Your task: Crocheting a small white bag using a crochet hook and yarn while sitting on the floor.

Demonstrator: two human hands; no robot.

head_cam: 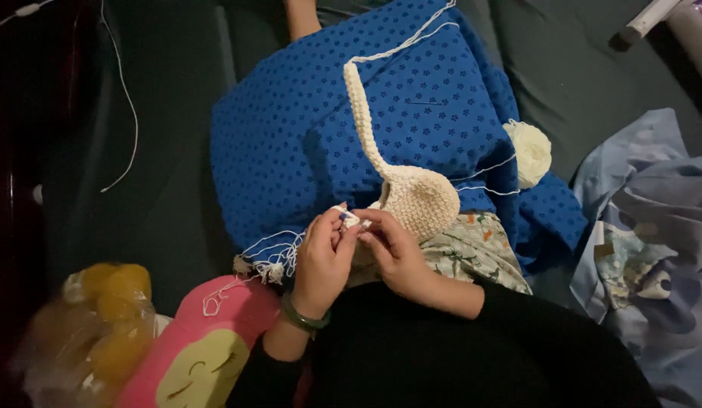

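Head view: I see both hands meeting at centre frame. Left hand (323,257) has its fingers curled, pinching a small white-and-blue item (346,217) at the fingertips; I can't tell what it is. Right hand (396,253) is curled too, fingertips touching the same spot and the lower edge of the cream crocheted piece (415,198). A green bangle (304,317) sits on the left wrist.

The crocheted piece has a rounded body just above the right hand and a long narrow strip (362,113) running up and away. Yarn strand (400,47) leads off the strip's top. All of it lies on a blue dotted cloth (290,143). Cream yarn ball (530,153) is to the right, well apart. Floral fabric (472,253) just right of the right hand. Pink cushion (203,351) and a bag of yellow fruit (94,317) lower left of the left hand.
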